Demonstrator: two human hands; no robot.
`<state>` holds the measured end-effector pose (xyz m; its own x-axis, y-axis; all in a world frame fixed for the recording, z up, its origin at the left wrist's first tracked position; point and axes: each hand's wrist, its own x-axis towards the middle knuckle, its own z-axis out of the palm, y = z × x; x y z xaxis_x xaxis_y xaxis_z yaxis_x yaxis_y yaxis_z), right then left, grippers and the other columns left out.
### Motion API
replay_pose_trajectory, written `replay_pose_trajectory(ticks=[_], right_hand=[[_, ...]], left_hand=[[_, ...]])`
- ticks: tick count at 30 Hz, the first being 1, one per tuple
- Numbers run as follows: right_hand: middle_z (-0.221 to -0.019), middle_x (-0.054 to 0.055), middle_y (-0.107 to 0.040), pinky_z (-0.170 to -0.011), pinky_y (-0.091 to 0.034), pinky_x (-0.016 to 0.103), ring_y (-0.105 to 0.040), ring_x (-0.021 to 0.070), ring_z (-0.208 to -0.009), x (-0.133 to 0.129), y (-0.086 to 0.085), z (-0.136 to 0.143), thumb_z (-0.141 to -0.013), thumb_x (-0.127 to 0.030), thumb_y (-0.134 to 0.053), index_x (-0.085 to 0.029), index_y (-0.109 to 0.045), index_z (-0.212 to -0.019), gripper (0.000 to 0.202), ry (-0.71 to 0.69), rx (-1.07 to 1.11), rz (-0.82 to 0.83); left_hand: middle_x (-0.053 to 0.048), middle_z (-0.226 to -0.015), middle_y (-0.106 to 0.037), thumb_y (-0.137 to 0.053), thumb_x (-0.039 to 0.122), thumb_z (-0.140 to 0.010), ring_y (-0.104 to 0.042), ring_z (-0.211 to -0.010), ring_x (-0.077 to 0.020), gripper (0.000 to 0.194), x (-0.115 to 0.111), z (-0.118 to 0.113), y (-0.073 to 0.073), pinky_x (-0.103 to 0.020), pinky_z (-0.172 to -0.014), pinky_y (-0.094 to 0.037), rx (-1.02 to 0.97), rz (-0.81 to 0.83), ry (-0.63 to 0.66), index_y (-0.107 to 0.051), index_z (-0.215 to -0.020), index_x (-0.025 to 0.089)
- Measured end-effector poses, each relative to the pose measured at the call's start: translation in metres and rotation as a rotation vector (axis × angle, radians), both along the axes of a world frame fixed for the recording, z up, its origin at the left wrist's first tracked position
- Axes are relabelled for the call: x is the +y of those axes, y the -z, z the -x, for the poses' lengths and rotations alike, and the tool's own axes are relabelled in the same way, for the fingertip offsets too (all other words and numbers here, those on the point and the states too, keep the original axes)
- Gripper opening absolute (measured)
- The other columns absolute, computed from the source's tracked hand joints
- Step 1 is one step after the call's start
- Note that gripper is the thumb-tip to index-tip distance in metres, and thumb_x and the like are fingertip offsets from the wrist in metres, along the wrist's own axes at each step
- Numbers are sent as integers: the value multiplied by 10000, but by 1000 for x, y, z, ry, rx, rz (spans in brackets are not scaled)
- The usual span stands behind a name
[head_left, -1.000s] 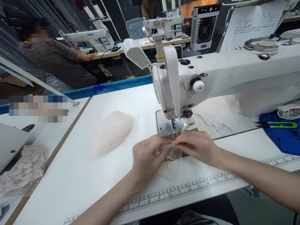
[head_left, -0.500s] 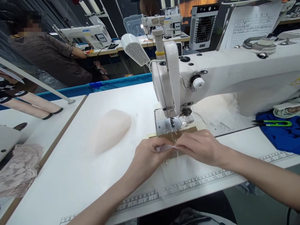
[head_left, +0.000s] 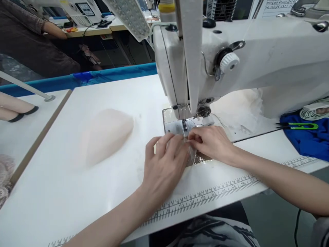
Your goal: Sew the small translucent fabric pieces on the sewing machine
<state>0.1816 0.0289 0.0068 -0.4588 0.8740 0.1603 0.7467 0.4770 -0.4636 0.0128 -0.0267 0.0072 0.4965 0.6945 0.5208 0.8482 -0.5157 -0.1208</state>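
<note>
My right hand (head_left: pixel 212 144) pinches the edge of a piece of sheer white fabric (head_left: pixel 191 156) just in front of the presser foot (head_left: pixel 185 127) of a white sewing machine (head_left: pixel 177 68). Close beside it, my left hand (head_left: pixel 166 161) is back-up with bent fingers, its fingertips meeting the same fabric; its thumb is hidden. Beneath the fabric, a shiny brown patch with bits of thread shows on the table. The metal needle plate (head_left: pixel 172 123) lies right behind my fingers.
On the white table (head_left: pixel 123 199), a pale sheer cup-shaped piece (head_left: pixel 110 133) lies to the left. More sheer fabric (head_left: pixel 241 106) rests under the machine arm. Green thread snips (head_left: pixel 299 126) lie on blue cloth (head_left: pixel 295 140) at right. A person (head_left: pixel 28 37) stands across, beyond the blue edging.
The view has moved closer to the machine. My left hand has turned from a thumb-and-finger pinch to back-up over the fabric. Both hands and the fabric are nearer the presser foot.
</note>
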Motion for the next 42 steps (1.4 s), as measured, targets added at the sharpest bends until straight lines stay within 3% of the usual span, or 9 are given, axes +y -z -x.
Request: replay_pose_trajectory(ticks=[3,6,12,16,29,42], right_hand=[[-559,-68,-582,-500,-290,226,-501,79,-494,3,-2,1,-836,-214,-593,-209,-649,-767,89,28,25,24],[-576,-60,-597,-492,-282,229,-491,79,-483,6,-1,0,-850,-208,-571,-203,-661,-802,103,27,7,2],[-745,-32,-682,-506,-290,259,-557,117,-573,1,5,-11,-854,-153,-500,-228,-682,-1021,258,-94,-104,-338],[-777,-11,-688,-525,-314,286,-571,135,-618,-6,4,-16,-806,-87,-503,-170,-696,-1035,311,-150,-230,-466],[-838,25,-694,-520,-277,299,-525,131,-615,-5,6,-12,-829,-81,-469,-123,-670,-1071,317,-135,-293,-482],[-892,46,-692,-538,-302,294,-548,142,-663,-4,6,-12,-833,-59,-461,-120,-668,-1021,287,-144,-321,-471]], left_hand=[[-36,-1086,-688,-564,120,-853,-564,-1031,-231,250,-5,-1,0,-407,-897,-350,101,-18,63,-617,-1089,180],[-31,-1142,-679,-532,162,-890,-576,-1057,-223,274,-6,-1,-2,-401,-874,-353,125,25,62,-600,-1155,170],[0,-1174,-669,-478,242,-941,-582,-1083,-219,268,5,3,-1,-415,-859,-342,81,97,50,-599,-1173,187],[-3,-1191,-659,-467,239,-946,-579,-1109,-226,289,13,5,0,-417,-859,-341,72,102,37,-583,-1205,185],[-92,-1205,-639,-463,229,-947,-592,-1141,-221,293,23,7,7,-444,-1003,-301,7,146,82,-587,-1204,167],[-106,-1186,-649,-468,215,-936,-599,-1129,-244,289,22,4,7,-466,-998,-326,-17,138,80,-603,-1186,161]])
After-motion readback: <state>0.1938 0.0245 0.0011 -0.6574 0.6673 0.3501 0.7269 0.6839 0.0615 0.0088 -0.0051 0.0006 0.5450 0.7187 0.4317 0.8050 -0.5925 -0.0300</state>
